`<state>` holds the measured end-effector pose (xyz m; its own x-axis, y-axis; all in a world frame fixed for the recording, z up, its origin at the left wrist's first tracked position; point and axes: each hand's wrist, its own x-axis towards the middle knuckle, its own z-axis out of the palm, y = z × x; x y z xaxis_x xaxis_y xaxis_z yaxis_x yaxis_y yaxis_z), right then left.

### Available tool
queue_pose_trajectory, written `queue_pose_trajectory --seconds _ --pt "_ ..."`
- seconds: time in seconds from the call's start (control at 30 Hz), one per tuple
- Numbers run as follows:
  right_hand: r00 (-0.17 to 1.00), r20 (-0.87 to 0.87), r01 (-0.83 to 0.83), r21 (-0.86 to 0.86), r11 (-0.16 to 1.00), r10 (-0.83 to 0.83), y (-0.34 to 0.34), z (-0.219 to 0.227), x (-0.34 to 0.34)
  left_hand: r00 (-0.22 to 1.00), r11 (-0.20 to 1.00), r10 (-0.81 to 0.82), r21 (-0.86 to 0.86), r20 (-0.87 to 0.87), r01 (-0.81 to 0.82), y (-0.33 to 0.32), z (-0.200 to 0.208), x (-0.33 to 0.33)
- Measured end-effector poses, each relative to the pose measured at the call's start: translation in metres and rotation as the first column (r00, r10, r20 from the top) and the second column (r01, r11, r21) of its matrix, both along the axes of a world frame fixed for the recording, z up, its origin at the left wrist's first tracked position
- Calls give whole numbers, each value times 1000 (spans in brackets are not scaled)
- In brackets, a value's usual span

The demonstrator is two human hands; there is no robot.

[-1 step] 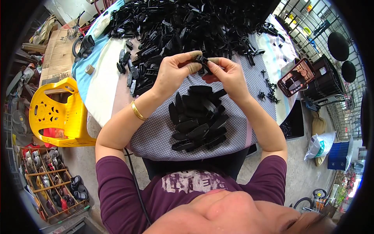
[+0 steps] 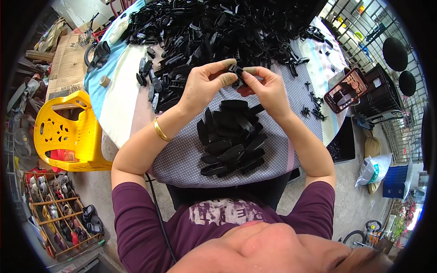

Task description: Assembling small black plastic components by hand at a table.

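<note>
On the dotted tablecloth [image 2: 175,161] sits a loose black pile [image 2: 232,150]; at twelve o'clock from it, left hand [image 2: 203,87] and right hand [image 2: 271,91] pinch a black piece [image 2: 236,69] between fingertips, best gripped lightly and steadily.

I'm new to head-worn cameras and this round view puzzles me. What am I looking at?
There is no machine here, just a person's left hand and right hand, with tan wraps on some fingers. A fisheye camera on the head looks down, so straight edges bend. On the cloth-covered table lie a big black heap at the far side, a smaller pile nearer the body, and tiny black bits to the right, near a phone. Both hands hold a small black piece between their fingertips.
</note>
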<state>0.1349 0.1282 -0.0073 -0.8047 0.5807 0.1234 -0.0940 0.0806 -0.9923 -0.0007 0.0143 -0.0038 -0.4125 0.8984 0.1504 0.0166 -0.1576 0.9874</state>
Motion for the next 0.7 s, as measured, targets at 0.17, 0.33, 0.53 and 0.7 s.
queue_pose_trajectory --seconds 0.17,0.33,0.53,0.7 --pt "998 24 58 253 966 -66 -8 2 -1 969 990 -38 144 245 2 2 -3 3" --pt "992 10 -122 322 939 126 1 -7 -1 988 984 -111 155 108 93 -2 3 0" --pt "996 -75 90 699 710 -53 -8 4 5 990 974 -139 183 28 131 -5 6 -2" --pt "968 251 -161 686 709 -24 57 30 21 864 973 -163 69 -476 222 -15 25 4"
